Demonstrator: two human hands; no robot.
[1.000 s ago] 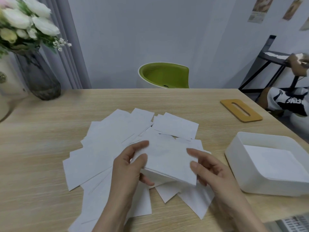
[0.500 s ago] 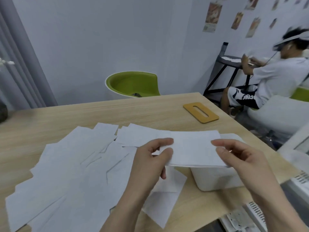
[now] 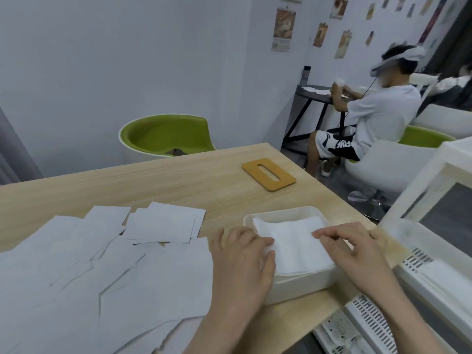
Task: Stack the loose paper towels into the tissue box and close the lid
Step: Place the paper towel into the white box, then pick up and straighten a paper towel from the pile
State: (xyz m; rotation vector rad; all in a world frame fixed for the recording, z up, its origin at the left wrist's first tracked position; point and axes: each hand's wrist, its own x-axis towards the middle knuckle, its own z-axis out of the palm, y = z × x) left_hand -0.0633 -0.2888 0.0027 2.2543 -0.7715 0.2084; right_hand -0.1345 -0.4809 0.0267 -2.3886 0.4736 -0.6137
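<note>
Paper towels (image 3: 291, 241) partly fill the tissue box (image 3: 301, 283), pressed by the open left hand (image 3: 242, 259) and right hand (image 3: 357, 249); many loose sheets (image 3: 107, 272) remain on the desk (image 3: 194, 185), lid (image 3: 269, 174) off.

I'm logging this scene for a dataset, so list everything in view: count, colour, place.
table: one, light wood, across the foreground
loose towels: many, white, spread over the table's left
box: one, white, open, near the table's right edge
towels in box: a stack, white
lid: one, tan with a slot, flat on the table beyond the box
chair: one, green and white, behind the table
seated person: one, white shirt, far right
posters: several, on the wall
left hand: on the stack's left edge
right hand: fingertips on the stack's right side
</note>
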